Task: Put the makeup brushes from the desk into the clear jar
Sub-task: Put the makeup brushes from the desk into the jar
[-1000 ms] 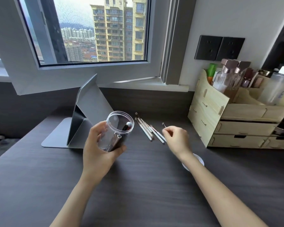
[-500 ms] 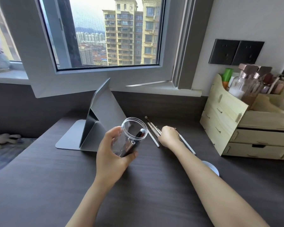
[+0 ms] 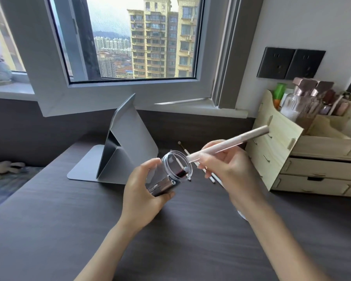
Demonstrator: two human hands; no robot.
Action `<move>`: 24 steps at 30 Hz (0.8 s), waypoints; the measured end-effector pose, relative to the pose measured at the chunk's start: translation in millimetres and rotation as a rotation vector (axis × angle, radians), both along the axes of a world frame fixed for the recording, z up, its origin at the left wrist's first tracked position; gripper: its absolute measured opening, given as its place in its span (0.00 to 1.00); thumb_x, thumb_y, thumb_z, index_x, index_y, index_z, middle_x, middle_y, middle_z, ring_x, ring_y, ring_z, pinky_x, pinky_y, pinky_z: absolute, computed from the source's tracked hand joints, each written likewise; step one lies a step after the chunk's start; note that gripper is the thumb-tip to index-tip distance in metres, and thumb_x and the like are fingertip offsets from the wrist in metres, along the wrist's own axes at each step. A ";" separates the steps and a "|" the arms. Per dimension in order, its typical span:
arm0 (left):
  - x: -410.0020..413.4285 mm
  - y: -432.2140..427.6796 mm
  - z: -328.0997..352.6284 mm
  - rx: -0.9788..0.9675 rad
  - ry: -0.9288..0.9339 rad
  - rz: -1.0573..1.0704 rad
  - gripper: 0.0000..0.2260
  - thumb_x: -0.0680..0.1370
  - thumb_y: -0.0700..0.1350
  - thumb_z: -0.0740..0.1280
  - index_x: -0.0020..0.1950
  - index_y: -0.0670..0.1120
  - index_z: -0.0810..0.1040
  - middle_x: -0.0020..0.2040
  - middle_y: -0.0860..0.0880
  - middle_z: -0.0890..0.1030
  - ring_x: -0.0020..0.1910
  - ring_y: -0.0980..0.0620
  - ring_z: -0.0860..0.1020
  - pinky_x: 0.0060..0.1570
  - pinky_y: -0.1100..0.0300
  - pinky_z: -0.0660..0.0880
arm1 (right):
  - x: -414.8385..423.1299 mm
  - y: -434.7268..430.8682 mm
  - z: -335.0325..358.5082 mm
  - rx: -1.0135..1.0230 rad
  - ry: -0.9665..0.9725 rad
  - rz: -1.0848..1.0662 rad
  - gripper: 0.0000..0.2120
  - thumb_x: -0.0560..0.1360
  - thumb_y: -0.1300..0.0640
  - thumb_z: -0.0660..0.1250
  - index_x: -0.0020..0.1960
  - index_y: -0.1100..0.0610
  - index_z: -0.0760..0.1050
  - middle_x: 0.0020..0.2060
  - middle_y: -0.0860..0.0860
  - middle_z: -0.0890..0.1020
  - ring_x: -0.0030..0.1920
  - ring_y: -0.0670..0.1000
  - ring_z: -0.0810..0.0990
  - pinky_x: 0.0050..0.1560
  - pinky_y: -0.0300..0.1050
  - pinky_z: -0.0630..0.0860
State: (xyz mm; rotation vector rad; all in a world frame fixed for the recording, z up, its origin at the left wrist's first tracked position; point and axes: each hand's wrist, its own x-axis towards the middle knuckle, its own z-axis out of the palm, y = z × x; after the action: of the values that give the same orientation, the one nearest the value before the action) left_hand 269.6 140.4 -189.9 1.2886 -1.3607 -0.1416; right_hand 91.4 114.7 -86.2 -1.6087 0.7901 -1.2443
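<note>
Head view: we hold the clear jar (image 3: pixel 166 175) in our left hand (image 3: pixel 144 191), fingers wrapped round it, tilted so its mouth faces right, likely to make feeding easier. Our right hand (image 3: pixel 231 169) pinches a pale brush (image 3: pixel 231 144) between thumb and fingertips, one end at the jar's rim, not yet inside. Some brushes already sit in the jar; several more (image 3: pixel 201 169) lie on the desk (image 3: pixel 69 220) just behind. No readable labels anywhere.

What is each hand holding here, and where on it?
The left hand grips the clear jar around its body, tilted. The right hand pinches a pale-handled makeup brush along its handle, one end at the jar's mouth.
</note>
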 end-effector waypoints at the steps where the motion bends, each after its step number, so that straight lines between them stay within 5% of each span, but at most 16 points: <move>1: -0.5 0.6 0.5 0.000 -0.020 0.002 0.32 0.57 0.46 0.78 0.59 0.58 0.72 0.55 0.57 0.78 0.56 0.57 0.75 0.55 0.64 0.70 | 2.7 3.7 -3.1 -0.135 0.163 -0.061 0.03 0.68 0.61 0.72 0.35 0.56 0.80 0.32 0.45 0.82 0.30 0.42 0.76 0.31 0.34 0.71; 3: -1.2 2.0 0.9 -0.007 -0.056 0.001 0.33 0.57 0.46 0.78 0.59 0.59 0.71 0.55 0.57 0.78 0.56 0.57 0.75 0.55 0.64 0.70 | 6.7 7.0 -11.2 -0.361 0.409 -0.132 0.04 0.68 0.53 0.70 0.37 0.50 0.83 0.33 0.39 0.80 0.34 0.42 0.75 0.35 0.30 0.66; 6: -2.2 3.2 1.6 -0.018 -0.069 -0.008 0.34 0.58 0.47 0.78 0.60 0.60 0.70 0.55 0.60 0.76 0.56 0.62 0.74 0.55 0.69 0.69 | 8.8 10.1 -20.7 -0.439 0.549 -0.113 0.13 0.71 0.42 0.61 0.42 0.44 0.84 0.35 0.34 0.77 0.44 0.41 0.75 0.43 0.28 0.66; 11: -2.5 3.8 1.1 -0.016 -0.141 -0.009 0.34 0.57 0.47 0.78 0.60 0.58 0.70 0.55 0.67 0.75 0.54 0.61 0.74 0.55 0.68 0.69 | 11.3 10.3 -26.2 -0.441 0.683 -0.125 0.23 0.72 0.33 0.50 0.47 0.40 0.82 0.36 0.42 0.76 0.43 0.42 0.71 0.45 0.29 0.64; 14: -3.4 4.2 0.7 -0.016 -0.192 -0.021 0.33 0.57 0.46 0.78 0.60 0.54 0.71 0.55 0.63 0.74 0.54 0.58 0.74 0.55 0.65 0.70 | 14.7 6.6 -27.1 -0.315 0.520 -0.120 0.17 0.72 0.36 0.60 0.43 0.46 0.82 0.38 0.44 0.84 0.41 0.44 0.77 0.43 0.35 0.70; 17: -3.0 4.9 2.3 -0.005 -0.147 -0.010 0.34 0.57 0.46 0.77 0.60 0.57 0.70 0.55 0.64 0.74 0.54 0.64 0.72 0.54 0.70 0.68 | 15.3 -0.5 -28.4 -0.190 0.357 -0.116 0.09 0.71 0.46 0.70 0.40 0.52 0.81 0.30 0.47 0.81 0.30 0.45 0.75 0.33 0.40 0.70; 20: -1.8 4.9 4.2 -0.002 -0.110 0.008 0.33 0.57 0.47 0.77 0.59 0.59 0.70 0.55 0.64 0.75 0.55 0.69 0.70 0.53 0.73 0.66 | 12.9 -4.5 -26.3 -0.155 0.316 -0.084 0.07 0.72 0.50 0.70 0.39 0.53 0.82 0.27 0.51 0.80 0.30 0.44 0.74 0.34 0.40 0.70; 24: -0.7 4.9 5.5 0.003 -0.087 0.015 0.33 0.57 0.46 0.77 0.58 0.59 0.70 0.54 0.63 0.75 0.55 0.67 0.71 0.52 0.73 0.65 | 11.2 -3.5 -20.9 -0.126 0.234 0.040 0.12 0.73 0.44 0.62 0.42 0.48 0.81 0.25 0.41 0.78 0.30 0.40 0.74 0.35 0.29 0.70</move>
State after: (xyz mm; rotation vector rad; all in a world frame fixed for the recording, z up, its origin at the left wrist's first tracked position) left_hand 268.9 145.3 -184.3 1.3202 -1.4251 -0.0785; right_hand 102.6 111.2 -107.1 -1.8875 0.8325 -1.1090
